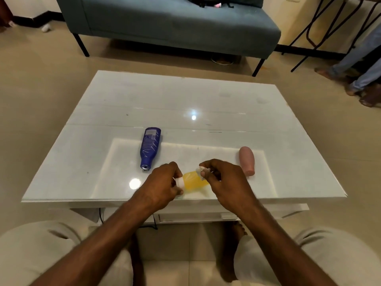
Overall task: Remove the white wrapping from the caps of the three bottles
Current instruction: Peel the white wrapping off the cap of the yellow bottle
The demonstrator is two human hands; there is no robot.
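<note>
Two hands meet low in the middle of the frame over a small yellow bottle (194,180). The left hand (162,182) has its grip closed around the bottle's cap end, where a white cap (179,182) shows between the fingers. The right hand (224,178) pinches a crumpled scrap of white wrapping (201,169) between thumb and fingertips, just above the bottle's other end. Whether that scrap is fully free of the bottle or attached somewhere is hard to tell, since the fingers cover the join.

Further out, a blue bottle (150,149) lies on its side left of centre, its neck pointing toward the person and showing bare, with no white on it. A pink bottle (247,161) lies to the right, just beyond the right hand, its cap end also toward the person and plain pink. All three rest on or just over the glossy white worktop (185,104).

Judging from this, the blue and pink bottles look already done, and the yellow one is the last in hand; little seems left beyond getting the final scrap clear and setting things down.
</note>
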